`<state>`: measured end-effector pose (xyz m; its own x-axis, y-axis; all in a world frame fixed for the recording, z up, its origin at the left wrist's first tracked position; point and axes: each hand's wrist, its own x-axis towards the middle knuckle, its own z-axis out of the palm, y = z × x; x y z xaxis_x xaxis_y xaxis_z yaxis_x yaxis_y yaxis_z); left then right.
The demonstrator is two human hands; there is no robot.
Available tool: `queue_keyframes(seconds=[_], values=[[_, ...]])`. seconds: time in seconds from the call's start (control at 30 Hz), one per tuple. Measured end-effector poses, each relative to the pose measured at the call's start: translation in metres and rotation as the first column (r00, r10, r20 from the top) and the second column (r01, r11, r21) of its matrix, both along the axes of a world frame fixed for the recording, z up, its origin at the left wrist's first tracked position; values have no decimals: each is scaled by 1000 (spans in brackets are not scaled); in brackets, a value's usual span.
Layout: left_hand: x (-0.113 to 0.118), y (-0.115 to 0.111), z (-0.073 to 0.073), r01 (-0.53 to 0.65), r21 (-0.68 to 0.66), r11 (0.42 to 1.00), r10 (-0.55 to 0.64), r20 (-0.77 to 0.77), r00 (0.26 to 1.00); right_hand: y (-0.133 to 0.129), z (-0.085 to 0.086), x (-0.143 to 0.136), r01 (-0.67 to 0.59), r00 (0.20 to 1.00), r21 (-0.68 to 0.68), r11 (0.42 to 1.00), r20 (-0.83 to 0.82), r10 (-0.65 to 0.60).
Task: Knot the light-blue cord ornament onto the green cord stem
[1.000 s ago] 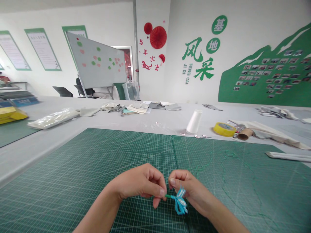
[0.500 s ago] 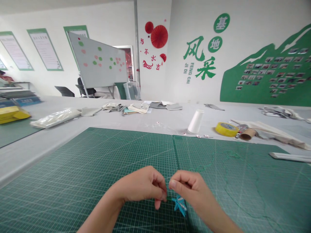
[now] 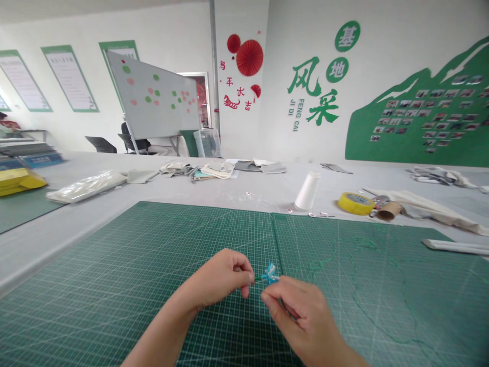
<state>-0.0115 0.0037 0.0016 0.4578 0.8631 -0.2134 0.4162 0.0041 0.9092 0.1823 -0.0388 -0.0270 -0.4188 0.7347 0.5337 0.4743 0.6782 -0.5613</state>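
Raised over the right edge of the left cutting mat, the blue-and-white flower now shows beyond the right hand, its tips pressed together (on what, I cannot tell); the left hand pinches the green stem, seemingly steadying the work
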Motion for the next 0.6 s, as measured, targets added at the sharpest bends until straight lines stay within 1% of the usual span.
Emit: queue_keyframes(seconds=[0.1,0.2,0.27,0.37,0.47,0.6], values=[[1,1,3,-47,0,999,47,45,998,-1,-1,-1,2,1000,-11,1000,10,-2],[2,1,6,-77,-23,997,79,101,992,0,-1,0,19,1000,-49,999,0,-19],[3,1,8,-86,-48,995,92,142,986,1,-2,0,35,999,-90,995,-21,-37],[3,1,9,-89,-77,993,104,205,973,3,-3,0,52,995,-197,979,-75,-68],[2,1,10,-81,-93,992,103,268,958,7,-6,0,40,983,-359,932,-154,-102],[1,-1,12,-30,-112,993,67,342,937,15,-11,0,-58,936,-556,829,-318,-148]])
